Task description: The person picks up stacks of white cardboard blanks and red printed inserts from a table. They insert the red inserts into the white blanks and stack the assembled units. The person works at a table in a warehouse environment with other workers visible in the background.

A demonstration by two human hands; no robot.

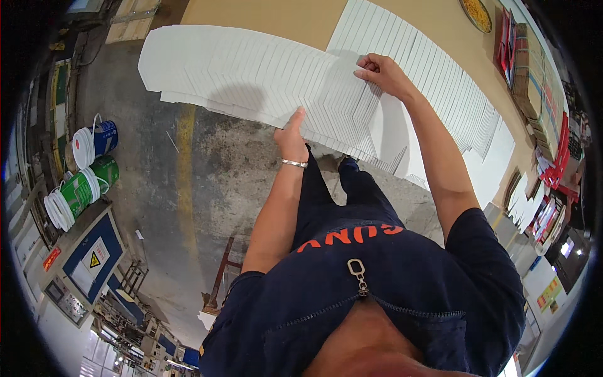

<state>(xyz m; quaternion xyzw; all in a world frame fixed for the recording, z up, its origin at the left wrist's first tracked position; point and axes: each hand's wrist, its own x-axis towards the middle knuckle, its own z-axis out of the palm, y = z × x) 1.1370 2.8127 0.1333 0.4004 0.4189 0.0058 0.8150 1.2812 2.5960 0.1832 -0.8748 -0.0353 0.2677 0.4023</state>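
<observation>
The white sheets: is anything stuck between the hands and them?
No. The left hand presses the near edge of the fanned white sheets, and the right hand pinches them farther back. Both touch directly.

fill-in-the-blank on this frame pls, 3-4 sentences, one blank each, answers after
1. Both hands rest on a fanned spread of flat ____ sheets on the brown table.
2. The left hand wears a ____ bracelet at the wrist.
3. The right hand pinches a sheet near the spread's ____ edge.
4. On the floor to the person's left lie a blue bucket and a ____ bucket.

Missing words: white; silver; far; green
</observation>
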